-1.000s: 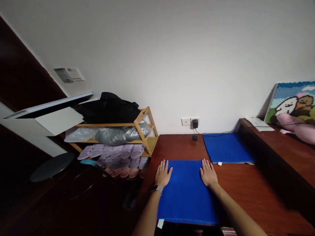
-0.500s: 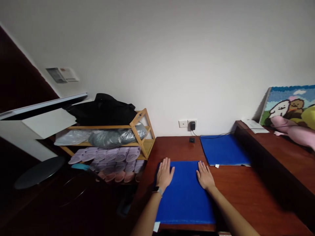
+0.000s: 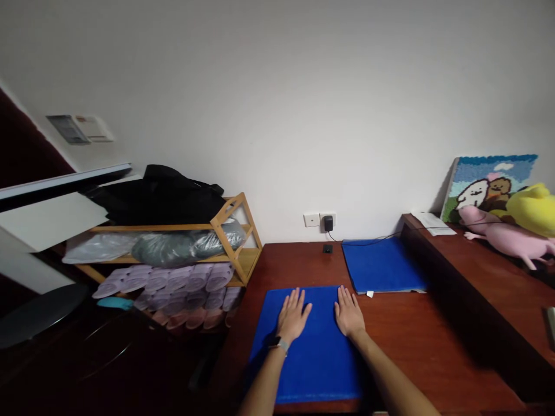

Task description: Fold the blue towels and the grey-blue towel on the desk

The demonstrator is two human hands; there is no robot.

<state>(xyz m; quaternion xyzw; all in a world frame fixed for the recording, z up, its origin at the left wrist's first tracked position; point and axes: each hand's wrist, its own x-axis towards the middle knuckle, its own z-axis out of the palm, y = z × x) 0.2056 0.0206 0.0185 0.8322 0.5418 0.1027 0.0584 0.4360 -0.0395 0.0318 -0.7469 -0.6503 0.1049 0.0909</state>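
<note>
A flat blue cloth [image 3: 318,364] lies spread on the brown wooden desk [image 3: 403,341] in front of me. My left hand [image 3: 293,316] rests palm down on its upper part, fingers stretched out; a watch [image 3: 280,343] is on that wrist. At the cloth's upper right edge my right hand [image 3: 348,314] lies flat with its fingers extended. Neither hand grips anything. A second blue cloth [image 3: 381,267], with a small white tag at its near edge, lies folded farther back to the right.
A black adapter [image 3: 328,223] is plugged into the wall socket, its cable running right. A raised ledge [image 3: 485,260] holds paper [image 3: 433,224], plush toys [image 3: 507,236] and a fluffy picture [image 3: 489,185]. On the left stands a wooden rack [image 3: 236,231] with slippers [image 3: 191,277] and a black bag [image 3: 165,199].
My left hand has slid from the cloth's left edge inward over it. The right hand stays near the right edge. The view has turned slightly to the right.
</note>
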